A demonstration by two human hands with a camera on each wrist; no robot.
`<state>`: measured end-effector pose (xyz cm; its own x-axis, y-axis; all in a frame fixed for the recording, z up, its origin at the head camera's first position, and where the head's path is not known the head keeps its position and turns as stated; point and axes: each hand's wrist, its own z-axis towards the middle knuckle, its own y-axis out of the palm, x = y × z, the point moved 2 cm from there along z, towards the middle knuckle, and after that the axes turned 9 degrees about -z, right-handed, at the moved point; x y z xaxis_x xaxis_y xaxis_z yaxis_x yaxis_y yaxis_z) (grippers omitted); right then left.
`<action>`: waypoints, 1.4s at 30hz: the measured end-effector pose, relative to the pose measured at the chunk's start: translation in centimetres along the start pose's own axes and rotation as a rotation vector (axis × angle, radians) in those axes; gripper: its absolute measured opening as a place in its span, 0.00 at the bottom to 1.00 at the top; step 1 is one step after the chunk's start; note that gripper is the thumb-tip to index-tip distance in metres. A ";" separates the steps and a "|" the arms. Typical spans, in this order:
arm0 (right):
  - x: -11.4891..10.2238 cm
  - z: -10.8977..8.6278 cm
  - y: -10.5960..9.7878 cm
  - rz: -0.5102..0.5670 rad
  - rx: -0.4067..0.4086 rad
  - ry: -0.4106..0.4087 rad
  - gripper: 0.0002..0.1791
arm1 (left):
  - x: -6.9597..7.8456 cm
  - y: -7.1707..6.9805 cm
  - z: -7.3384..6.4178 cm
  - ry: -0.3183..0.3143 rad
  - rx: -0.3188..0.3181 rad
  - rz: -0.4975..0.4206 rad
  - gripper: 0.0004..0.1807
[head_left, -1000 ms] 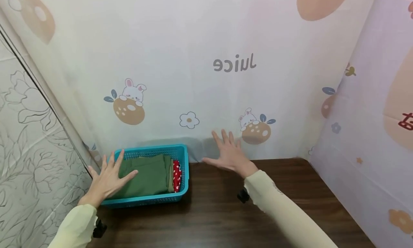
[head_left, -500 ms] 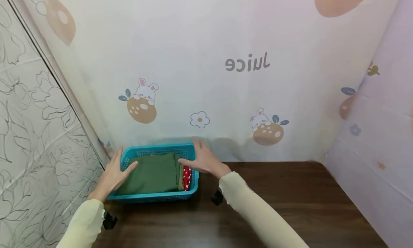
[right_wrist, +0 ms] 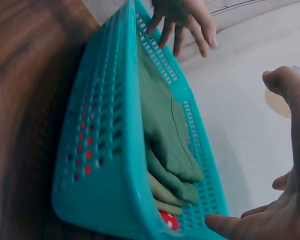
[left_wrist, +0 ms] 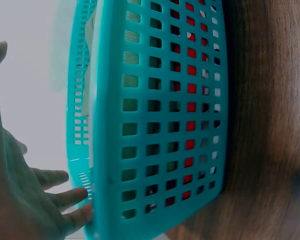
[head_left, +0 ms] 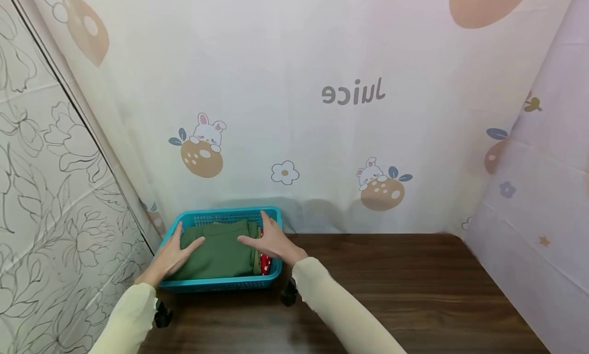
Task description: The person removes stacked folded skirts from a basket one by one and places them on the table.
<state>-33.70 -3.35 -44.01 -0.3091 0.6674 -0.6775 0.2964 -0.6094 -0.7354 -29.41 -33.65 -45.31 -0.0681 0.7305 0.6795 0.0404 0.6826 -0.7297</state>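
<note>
A turquoise plastic basket stands on the brown table against the back wall. Folded green cloth lies on top inside it, with khaki cloth and a red cloth with white dots at its right end. My left hand is spread at the basket's left end, its fingertips right at the rim in the left wrist view. Over the right end reaches my right hand, thumb and fingers apart above the cloth. Neither hand holds anything. Through the basket's holes, more red fabric shows low down.
The dark wooden table extends to the right of the basket. A printed curtain hangs right behind it, and a flower-patterned panel borders the left side. Another printed sheet bounds the right.
My right hand has moved left from beside the basket to over its right end. The left hand has come slightly toward the rim, and the head view has shifted a little. The basket keeps its place.
</note>
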 end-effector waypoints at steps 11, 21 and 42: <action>-0.3 -0.1 3.3 0.026 -0.060 0.119 0.64 | -1.0 1.0 0.2 -0.201 -0.122 -0.193 0.67; -0.8 -0.2 4.5 0.050 -0.104 0.152 0.59 | -1.5 1.2 0.6 -0.239 -0.138 -0.206 0.70; -0.5 0.5 4.1 0.292 -0.114 0.139 0.38 | -1.1 2.3 1.4 -0.084 -0.280 -0.252 0.63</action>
<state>-32.76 -6.36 -46.65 -0.0724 0.5287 -0.8457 0.4558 -0.7367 -0.4995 -30.61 -32.92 -47.86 -0.1912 0.5425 0.8180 0.2816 0.8287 -0.4838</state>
